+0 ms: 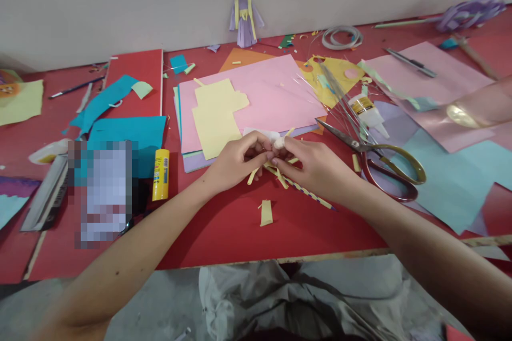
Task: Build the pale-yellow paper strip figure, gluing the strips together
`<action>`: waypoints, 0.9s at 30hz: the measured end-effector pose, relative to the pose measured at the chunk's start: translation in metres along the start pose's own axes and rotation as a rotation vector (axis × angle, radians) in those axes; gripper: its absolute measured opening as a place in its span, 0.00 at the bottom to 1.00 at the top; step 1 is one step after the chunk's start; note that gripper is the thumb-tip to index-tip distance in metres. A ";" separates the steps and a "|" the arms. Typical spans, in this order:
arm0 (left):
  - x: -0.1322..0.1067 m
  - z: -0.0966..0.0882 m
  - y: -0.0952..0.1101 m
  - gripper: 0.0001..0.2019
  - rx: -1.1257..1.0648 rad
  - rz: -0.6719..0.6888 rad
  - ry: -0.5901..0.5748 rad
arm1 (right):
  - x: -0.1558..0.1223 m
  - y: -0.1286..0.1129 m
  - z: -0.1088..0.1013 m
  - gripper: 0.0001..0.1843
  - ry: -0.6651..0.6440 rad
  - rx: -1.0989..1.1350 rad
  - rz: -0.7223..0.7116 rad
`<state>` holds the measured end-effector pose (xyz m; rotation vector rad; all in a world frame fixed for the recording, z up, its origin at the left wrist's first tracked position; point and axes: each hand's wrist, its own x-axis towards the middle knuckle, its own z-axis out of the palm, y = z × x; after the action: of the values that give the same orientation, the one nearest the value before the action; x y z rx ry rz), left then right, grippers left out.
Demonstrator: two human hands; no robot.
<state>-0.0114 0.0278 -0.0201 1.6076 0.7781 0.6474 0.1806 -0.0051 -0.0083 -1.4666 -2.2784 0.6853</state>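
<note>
Left hand (244, 159) and right hand (310, 164), fingertips together, hold unclear, thin pale-yellow paper strip (282, 180) at six o'clock

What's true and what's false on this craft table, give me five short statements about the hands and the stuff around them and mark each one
1. The scissors lie to the right of the right hand. True.
2. The yellow glue stick lies to the right of the scissors. False: it is on the left, beyond the left hand.
3. The paper figure is at the back of the table, by the wall. True.
4. The two hands are wide apart. False: their fingers meet close together.
5. The striped stick sticks out from beneath the right hand. True.
</note>
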 end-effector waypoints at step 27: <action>-0.001 0.000 -0.001 0.04 0.047 0.029 0.001 | -0.001 -0.002 0.000 0.07 -0.019 -0.020 -0.008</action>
<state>-0.0124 0.0270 -0.0206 1.6641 0.7771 0.6548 0.1797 -0.0060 -0.0075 -1.4656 -2.3101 0.6794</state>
